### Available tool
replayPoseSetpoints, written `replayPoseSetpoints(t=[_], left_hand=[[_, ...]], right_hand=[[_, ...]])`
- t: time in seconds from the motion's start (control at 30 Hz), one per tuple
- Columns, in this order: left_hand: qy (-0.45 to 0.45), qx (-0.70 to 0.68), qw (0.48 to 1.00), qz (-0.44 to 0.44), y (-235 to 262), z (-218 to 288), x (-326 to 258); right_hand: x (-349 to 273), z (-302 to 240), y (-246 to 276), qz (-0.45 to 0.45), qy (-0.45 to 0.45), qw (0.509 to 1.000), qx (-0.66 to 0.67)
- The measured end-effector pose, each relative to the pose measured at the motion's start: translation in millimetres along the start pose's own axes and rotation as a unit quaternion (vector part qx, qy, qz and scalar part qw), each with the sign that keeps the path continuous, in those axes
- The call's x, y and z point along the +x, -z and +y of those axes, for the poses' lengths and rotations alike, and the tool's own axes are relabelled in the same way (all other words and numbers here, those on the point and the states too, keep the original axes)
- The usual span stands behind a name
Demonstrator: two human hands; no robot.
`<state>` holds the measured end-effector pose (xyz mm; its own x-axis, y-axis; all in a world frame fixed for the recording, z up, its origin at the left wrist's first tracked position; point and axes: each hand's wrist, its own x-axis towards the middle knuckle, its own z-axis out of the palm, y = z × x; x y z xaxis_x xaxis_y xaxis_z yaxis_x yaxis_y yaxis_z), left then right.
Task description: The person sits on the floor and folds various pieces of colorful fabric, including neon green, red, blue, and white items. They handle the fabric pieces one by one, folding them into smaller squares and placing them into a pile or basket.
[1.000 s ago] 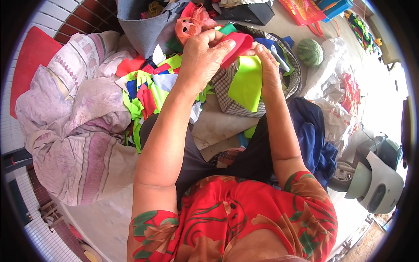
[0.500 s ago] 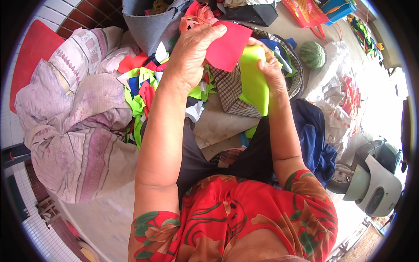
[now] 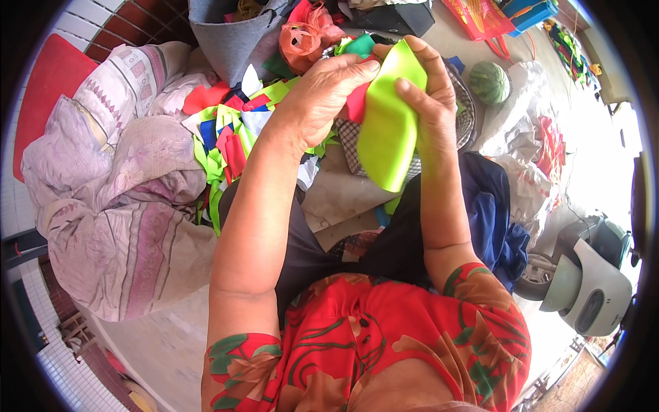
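Observation:
Near the top centre, my left hand (image 3: 317, 96) is closed on a red fabric piece (image 3: 355, 104), which shows only in part behind a larger neon yellow-green fabric piece (image 3: 390, 120). My right hand (image 3: 436, 89) pinches that yellow-green piece by its upper right side, thumb in front and fingers behind. It hangs down, slightly curved, and overlaps the red one. Below and behind both hands stands a checked cloth-lined container (image 3: 348, 143) with more coloured pieces in it. A heap of mixed fabric scraps (image 3: 230, 141) lies left of my left forearm.
A grey felt bin (image 3: 230, 44) and an orange-red plastic bag (image 3: 302, 44) stand at the back. Crumpled patterned bedding (image 3: 130, 178) fills the left side. On the right are a watermelon (image 3: 490, 83), white plastic bags (image 3: 522, 130), dark blue cloth (image 3: 498, 220) and a grey-white appliance (image 3: 594, 281).
The yellow-green piece has moved left and up, now lying in front of the red piece. The red piece has dropped lower and is mostly covered. Both hands stay close together.

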<state>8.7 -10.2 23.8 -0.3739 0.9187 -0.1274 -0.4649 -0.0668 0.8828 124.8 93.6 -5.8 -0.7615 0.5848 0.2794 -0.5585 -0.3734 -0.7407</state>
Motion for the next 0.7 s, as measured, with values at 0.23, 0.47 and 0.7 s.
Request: replayPoseSetpoints(t=[0.23, 0.47, 0.7], left_hand=[[-0.002, 0.202, 0.979, 0.007, 3, -13, 5], [-0.109, 0.29, 0.942, 0.128, 6, -16, 11], [-0.185, 0.109, 0.95, 0.228, 22, 10, 9]], right_hand=[[-2, 13, 1, 0.068, 0.045, 0.95, -0.301], [11, 23, 56, 0.09, 0.026, 0.951, -0.295], [3, 49, 202, 0.227, -0.178, 0.781, -0.554]])
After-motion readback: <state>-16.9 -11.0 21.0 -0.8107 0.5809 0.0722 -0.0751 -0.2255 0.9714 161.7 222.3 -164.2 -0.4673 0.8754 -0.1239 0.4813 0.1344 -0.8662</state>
